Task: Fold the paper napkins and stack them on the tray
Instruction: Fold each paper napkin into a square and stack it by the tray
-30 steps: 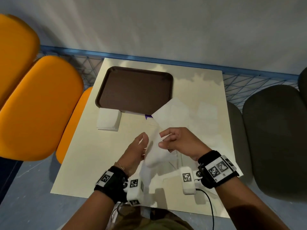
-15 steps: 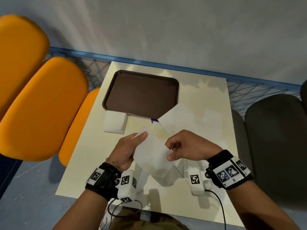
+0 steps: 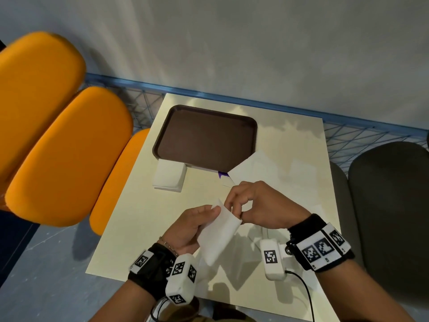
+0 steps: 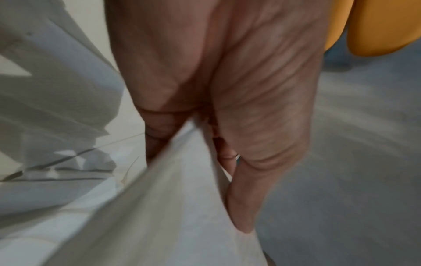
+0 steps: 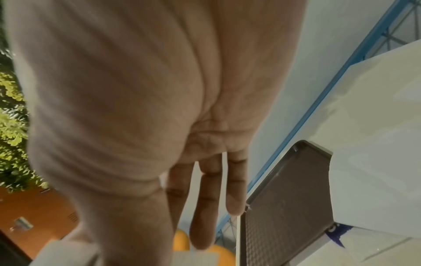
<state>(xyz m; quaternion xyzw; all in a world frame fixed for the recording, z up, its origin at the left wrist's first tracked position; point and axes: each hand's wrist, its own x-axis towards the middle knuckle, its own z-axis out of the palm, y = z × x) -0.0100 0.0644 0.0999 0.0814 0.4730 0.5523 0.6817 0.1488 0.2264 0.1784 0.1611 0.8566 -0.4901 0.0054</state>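
The napkin (image 3: pixel 219 233) was thin, soft white paper — matt. The brown tray (image 3: pixel 204 135) looked like plastic with a bumpy floor. The cream table (image 3: pixel 130 219) was smooth and shiny.

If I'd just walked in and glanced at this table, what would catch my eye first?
Probably the two hands in the middle: the left hand and right hand pinch a white paper napkin held above the cream table. Behind them lies an empty dark brown plastic tray, with a small stack of white napkins at its near edge. Bright orange seat cushions stand out on the left.
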